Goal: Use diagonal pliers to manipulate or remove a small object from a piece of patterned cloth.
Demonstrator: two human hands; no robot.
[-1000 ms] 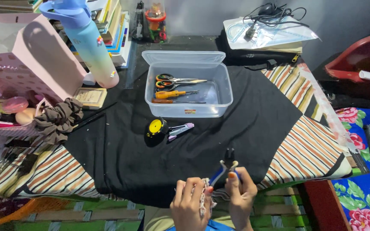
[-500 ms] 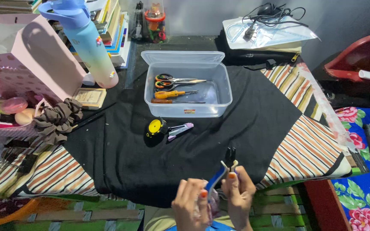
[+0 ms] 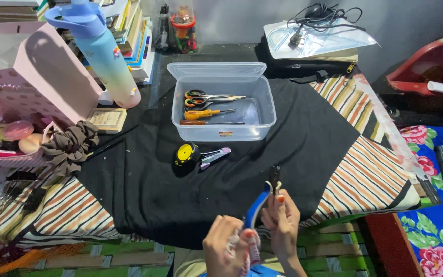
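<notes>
Both my hands are at the bottom middle, over the near edge of the black cloth (image 3: 303, 138). They hold a pair of blue-handled pliers (image 3: 262, 197) upright, dark jaws pointing up. My right hand (image 3: 283, 223) grips the upper handle with fingers pinched just below the jaws. My left hand (image 3: 226, 246) closes round the lower handle ends and what looks like a small pale beaded item. Farther out on the cloth lie a yellow-and-black tape measure (image 3: 185, 153) and a small purple tool (image 3: 215, 156).
A clear plastic box (image 3: 267, 97) on the cloth holds scissors and orange-handled screwdrivers. A blue-pink bottle (image 3: 106, 56), pink box and brown scrunchie (image 3: 70, 143) stand left. Books, a black case with cables sit at the back; a red tub is right.
My hands have shifted slightly on the pliers, and the tool now stands a little more upright. Nothing on the cloth has moved.
</notes>
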